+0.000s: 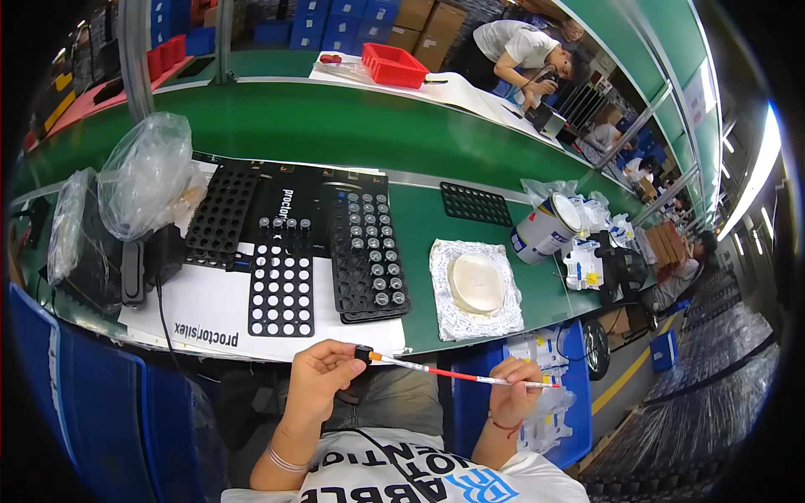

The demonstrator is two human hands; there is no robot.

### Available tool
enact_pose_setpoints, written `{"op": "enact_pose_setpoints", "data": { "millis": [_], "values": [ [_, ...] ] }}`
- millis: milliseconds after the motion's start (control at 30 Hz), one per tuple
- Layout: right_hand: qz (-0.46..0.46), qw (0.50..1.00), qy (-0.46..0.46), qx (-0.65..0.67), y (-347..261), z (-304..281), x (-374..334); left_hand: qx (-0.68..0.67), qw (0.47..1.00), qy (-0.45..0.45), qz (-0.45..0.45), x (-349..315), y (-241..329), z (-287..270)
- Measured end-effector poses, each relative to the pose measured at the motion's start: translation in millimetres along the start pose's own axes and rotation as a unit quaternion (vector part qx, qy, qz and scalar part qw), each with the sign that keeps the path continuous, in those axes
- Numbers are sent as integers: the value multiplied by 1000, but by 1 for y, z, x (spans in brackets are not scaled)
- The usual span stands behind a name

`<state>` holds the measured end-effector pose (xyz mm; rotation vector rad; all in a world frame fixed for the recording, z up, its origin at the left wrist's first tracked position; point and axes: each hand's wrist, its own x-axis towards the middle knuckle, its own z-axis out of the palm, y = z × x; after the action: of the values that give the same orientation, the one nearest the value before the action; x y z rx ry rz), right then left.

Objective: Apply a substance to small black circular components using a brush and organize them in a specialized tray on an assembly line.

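Note:
My left hand (319, 375) is closed on a small black cylindrical part (362, 353), pinched between thumb and fingers in front of the table's near edge. In my right hand (513, 392) is a thin paintbrush (453, 373) with a red and white handle, held near its rear end. The brush's orange-brown tip points left and meets the black part; whether it goes inside cannot be seen. Nearest on the table are a black perforated tray (283, 329) with several round parts standing at its far end, and a fuller black tray (369, 251) of clear-topped round parts.
A round dish (476, 283) of pale content sits on a paper-covered square. Behind it are a metal can (547, 228) and a black tray (475, 204). Plastic bags (147, 176) crowd the left. A blue bin (579, 436) stands right of my legs. Another person (524, 50) works across the bench.

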<state>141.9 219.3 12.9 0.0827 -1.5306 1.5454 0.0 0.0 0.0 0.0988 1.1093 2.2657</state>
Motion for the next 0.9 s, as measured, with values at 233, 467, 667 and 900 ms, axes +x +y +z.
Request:
{"op": "enact_pose_setpoints", "data": {
  "millis": [233,467,667,900],
  "values": [
    [13,999,4,34,2,6,2,7,1000,3,9,-1,3,-3],
    [29,999,-12,24,0,6,2,13,1000,-13,25,-2,5,0],
    [36,999,9,19,0,6,4,11,999,-20,31,-2,2,-2],
    [47,999,18,17,0,6,7,9,1000,-26,7,-3,4,-3]
  ]
}}
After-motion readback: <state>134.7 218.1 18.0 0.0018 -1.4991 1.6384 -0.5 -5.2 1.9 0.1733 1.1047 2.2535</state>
